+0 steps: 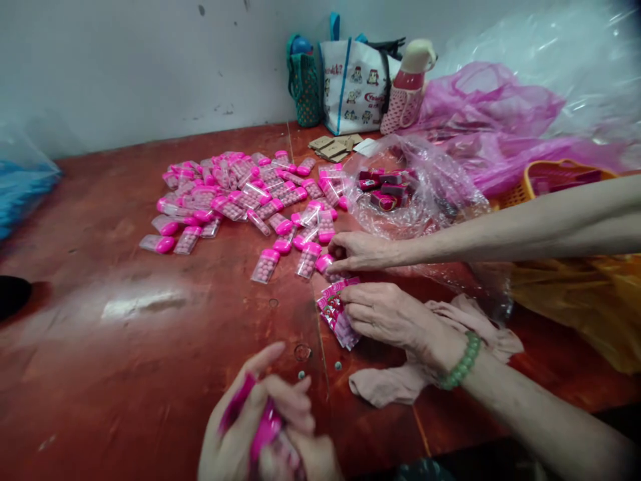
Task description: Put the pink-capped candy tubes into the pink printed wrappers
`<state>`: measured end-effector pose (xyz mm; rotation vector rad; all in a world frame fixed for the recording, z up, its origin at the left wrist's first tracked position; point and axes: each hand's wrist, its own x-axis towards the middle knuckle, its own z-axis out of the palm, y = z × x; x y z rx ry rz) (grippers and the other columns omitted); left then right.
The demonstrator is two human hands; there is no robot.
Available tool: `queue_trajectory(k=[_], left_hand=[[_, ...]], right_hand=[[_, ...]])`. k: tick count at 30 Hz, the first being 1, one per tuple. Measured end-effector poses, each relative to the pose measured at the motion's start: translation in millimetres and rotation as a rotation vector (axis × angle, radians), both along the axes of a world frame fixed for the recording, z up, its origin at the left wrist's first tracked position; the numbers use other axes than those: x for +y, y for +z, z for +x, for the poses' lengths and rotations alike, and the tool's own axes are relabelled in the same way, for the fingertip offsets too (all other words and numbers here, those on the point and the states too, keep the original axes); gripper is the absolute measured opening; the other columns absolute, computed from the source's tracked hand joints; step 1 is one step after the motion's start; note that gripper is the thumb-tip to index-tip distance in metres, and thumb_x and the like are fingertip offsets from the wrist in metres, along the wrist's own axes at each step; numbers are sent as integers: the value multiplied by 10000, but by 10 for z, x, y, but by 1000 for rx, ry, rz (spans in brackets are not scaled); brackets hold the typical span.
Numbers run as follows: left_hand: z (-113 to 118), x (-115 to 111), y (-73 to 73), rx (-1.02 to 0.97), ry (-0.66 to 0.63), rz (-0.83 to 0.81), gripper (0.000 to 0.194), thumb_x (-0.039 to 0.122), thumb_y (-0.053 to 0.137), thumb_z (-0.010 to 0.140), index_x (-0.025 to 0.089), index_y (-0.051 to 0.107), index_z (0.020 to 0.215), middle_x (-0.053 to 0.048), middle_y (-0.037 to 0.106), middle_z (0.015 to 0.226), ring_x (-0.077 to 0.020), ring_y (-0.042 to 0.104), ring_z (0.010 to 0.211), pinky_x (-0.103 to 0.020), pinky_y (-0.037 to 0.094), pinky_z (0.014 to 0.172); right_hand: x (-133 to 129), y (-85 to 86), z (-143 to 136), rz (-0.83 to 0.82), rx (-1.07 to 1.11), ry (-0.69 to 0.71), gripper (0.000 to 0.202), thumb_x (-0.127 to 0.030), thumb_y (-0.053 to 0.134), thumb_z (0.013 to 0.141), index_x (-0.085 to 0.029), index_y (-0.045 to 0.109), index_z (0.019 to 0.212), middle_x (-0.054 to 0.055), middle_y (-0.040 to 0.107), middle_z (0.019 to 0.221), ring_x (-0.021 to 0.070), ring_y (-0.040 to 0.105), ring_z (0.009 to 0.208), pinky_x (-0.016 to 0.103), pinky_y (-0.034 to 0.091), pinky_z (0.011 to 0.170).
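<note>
At the bottom edge, my left hand (225, 421) and my right hand (313, 451) are closed together, blurred by motion. Between them is a pink-capped clear candy box (268, 427), with small pink balls showing through its lower part. A flat pink piece (238, 404) sticks out between the left fingers; I cannot tell whether it is a wrapper. Which hand bears the box more is partly hidden. Beyond my hands, a pile of similar candy boxes (240, 187) lies on the red table (125, 361).
From the right reach a co-worker's hands (383, 314), touching a printed pink packet (336, 310) and a candy box. Nearby are a pink cloth (390, 384), a clear plastic bag (425, 180) with dark pink pieces and an orange basket (531, 177). A white bag (355, 87) stands against the wall.
</note>
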<state>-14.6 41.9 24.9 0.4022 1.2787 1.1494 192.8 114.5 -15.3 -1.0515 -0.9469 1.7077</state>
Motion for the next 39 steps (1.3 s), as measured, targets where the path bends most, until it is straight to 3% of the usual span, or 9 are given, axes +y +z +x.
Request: queue_trajectory(k=[2, 5, 14, 17, 19, 25, 27, 30, 39], left_hand=[[2, 108, -107, -130, -9, -52, 427, 390, 639, 711, 164, 581, 1070, -64, 702, 713, -199, 658, 643, -306, 538, 647], [40, 172, -186, -336, -61, -106, 489, 496, 564, 737, 130, 586, 1061, -161, 676, 983, -234, 653, 795, -306, 537, 648], [64, 9, -201, -258, -118, -95, 332, 331, 569, 783, 89, 639, 999, -171, 688, 944, -119, 598, 472, -160, 410, 340], [115, -74, -241, -252, -73, -79, 320, 306, 539, 811, 114, 634, 1048, -156, 693, 944, -89, 573, 470, -168, 438, 417], [134, -123, -257, -255, -56, -57, 312, 303, 515, 827, 131, 640, 1056, -152, 677, 1009, -93, 586, 529, -183, 462, 494], [63, -191, -222, -200, -108, -1, 319, 312, 529, 811, 148, 648, 1057, -150, 637, 1108, -196, 636, 716, -205, 437, 433], [50, -210, -213, -165, -102, 40, 293, 292, 503, 828, 134, 671, 1008, -143, 638, 1110, -237, 606, 920, -258, 492, 662], [59, -238, -225, -174, -125, 75, 318, 296, 447, 857, 114, 698, 930, -145, 639, 1107, -266, 496, 1119, -335, 387, 918], [23, -174, -235, -260, -70, 119, 282, 250, 488, 844, 140, 625, 1065, -122, 627, 1101, -228, 559, 1010, -329, 425, 869]], right_hand=[[3, -25, -4, 27, -43, -35, 163, -341, 554, 768, -233, 616, 663, -26, 625, 616, 126, 615, 622, 226, 532, 534], [11, -59, -24, 42, -67, -46, 203, -348, 572, 773, -236, 576, 604, -18, 597, 561, 141, 608, 616, 228, 524, 506], [-6, -119, 105, 111, -175, -82, 197, -396, 664, 680, -246, 581, 584, 29, 611, 603, 239, 623, 755, 252, 516, 501], [-242, -175, -44, 78, -208, -90, 169, -431, 619, 708, -267, 612, 671, 41, 618, 623, 262, 620, 768, 260, 514, 483], [-501, -201, -333, 57, -206, -76, 178, -447, 566, 747, -280, 625, 736, 45, 616, 624, 268, 623, 741, 272, 511, 466], [-1124, -117, -1175, -16, -226, -97, 211, -447, 477, 818, -308, 623, 881, 43, 611, 648, 238, 625, 649, 258, 494, 426], [-1163, -67, -1226, 1, -231, -97, 219, -461, 472, 818, -316, 615, 897, 46, 609, 648, 239, 630, 675, 247, 492, 427], [-1137, -23, -1211, 46, -238, -97, 216, -449, 456, 830, -325, 603, 928, 54, 615, 677, 249, 631, 732, 249, 498, 447], [-967, 120, -1074, 183, -367, -320, 148, -379, 517, 815, -323, 606, 919, 76, 594, 933, 264, 555, 944, 314, 519, 650]])
